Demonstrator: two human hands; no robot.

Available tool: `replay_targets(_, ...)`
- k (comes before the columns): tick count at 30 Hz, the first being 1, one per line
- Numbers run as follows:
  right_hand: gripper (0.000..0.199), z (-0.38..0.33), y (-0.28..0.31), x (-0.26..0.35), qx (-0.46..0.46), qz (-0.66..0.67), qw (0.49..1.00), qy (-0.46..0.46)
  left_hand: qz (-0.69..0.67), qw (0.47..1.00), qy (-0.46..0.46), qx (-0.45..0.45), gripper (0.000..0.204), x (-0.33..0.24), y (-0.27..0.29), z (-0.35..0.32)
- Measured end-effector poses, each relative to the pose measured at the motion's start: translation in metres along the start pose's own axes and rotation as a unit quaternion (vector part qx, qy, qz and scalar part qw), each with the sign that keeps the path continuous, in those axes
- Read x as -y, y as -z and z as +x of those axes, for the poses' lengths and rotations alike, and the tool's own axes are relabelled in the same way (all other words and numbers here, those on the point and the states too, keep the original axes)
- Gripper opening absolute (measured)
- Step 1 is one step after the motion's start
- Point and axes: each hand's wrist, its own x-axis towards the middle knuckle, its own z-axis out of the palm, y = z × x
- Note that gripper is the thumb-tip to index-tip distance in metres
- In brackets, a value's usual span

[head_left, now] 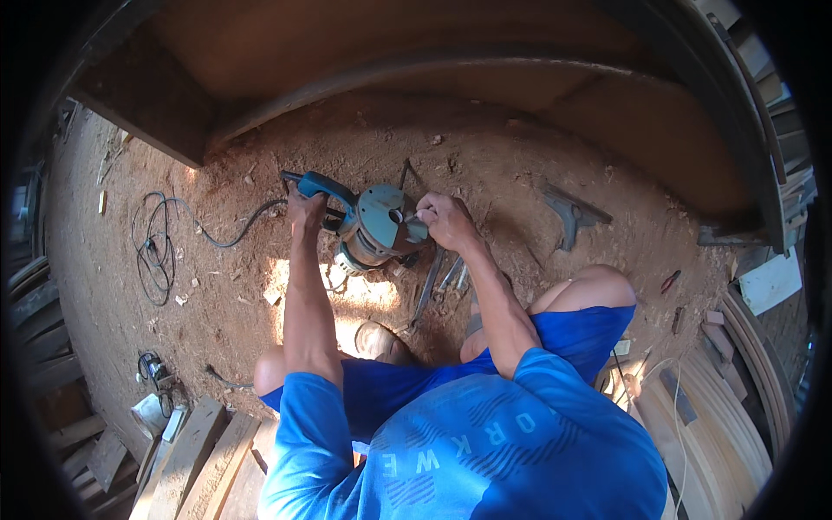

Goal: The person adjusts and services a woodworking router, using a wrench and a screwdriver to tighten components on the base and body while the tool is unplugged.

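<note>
A teal power router (pixel 381 217) lies tilted on the dirt floor before me, its flat round base plate turned up with a hole in the middle. My left hand (pixel 308 211) is wrapped round its teal handle, where the black cord comes out. At the right side of the plate, next to the hole, my right hand (pixel 446 222) has its fingers pinched together. Something small and pale shows at those fingertips, too small to name. Long metal tools (pixel 451 272) rest on the ground just below the right hand, partly in shade.
A teal metal bracket with a bar (pixel 570 214) lies to the right, and red-handled pliers (pixel 670 280) farther right. The coiled cord (pixel 156 247) is at left. Planks (pixel 221 464) and curved wooden pieces (pixel 715 416) flank me. A large dark wooden frame (pixel 451 61) stands ahead.
</note>
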Motion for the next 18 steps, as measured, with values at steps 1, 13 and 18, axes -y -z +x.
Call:
replay_targets(1,0.013,0.001,0.000,-0.003,-0.003,0.008,1.000,0.001,-0.029,0.999,-0.005,0.013,0.044,-0.002,-0.005,-0.003)
replay_targets(13,0.014,0.024,-0.020,-0.014,0.073,0.119,0.989,0.049,-0.131,0.987,-0.052,0.076,0.044,0.019,0.015,-0.007)
replay_targets(18,0.011,0.019,-0.011,-0.019,0.119,0.111,0.987,-0.003,-0.028,0.999,-0.012,0.017,0.049,-0.007,0.004,-0.033)
